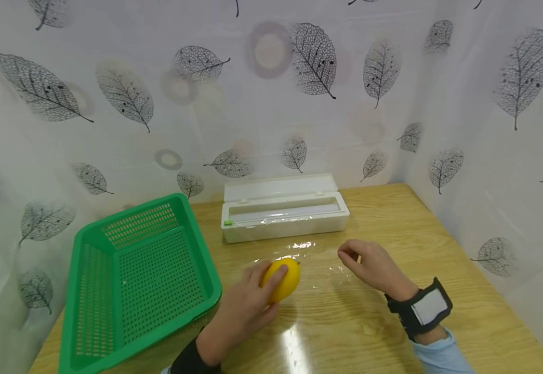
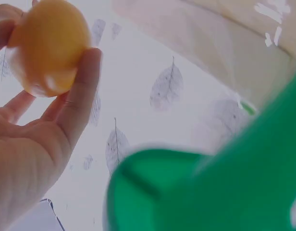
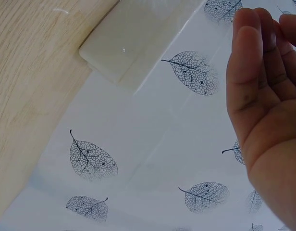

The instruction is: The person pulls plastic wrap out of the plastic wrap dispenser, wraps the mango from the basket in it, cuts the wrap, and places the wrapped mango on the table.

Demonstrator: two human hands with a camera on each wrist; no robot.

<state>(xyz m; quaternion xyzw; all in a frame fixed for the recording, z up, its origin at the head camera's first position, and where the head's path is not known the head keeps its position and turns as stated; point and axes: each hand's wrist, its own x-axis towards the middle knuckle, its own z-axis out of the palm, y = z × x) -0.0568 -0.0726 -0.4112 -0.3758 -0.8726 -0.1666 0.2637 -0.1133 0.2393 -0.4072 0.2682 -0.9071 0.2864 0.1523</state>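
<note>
The box (image 1: pixel 285 227) stands open, film (image 1: pixel 301 245) apparently drawn out; our left hand (image 1: pixel 248 297) grips the not-yet-covered lemon (image 1: pixel 288 282) in front. Our right hand (image 1: pixel 373 266) curls; whether it pinches film, we cannot tell.

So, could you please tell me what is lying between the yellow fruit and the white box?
In the head view, glinting transparent film shows over the wooden table between the yellow fruit and the white box; I see no other object there.
</note>
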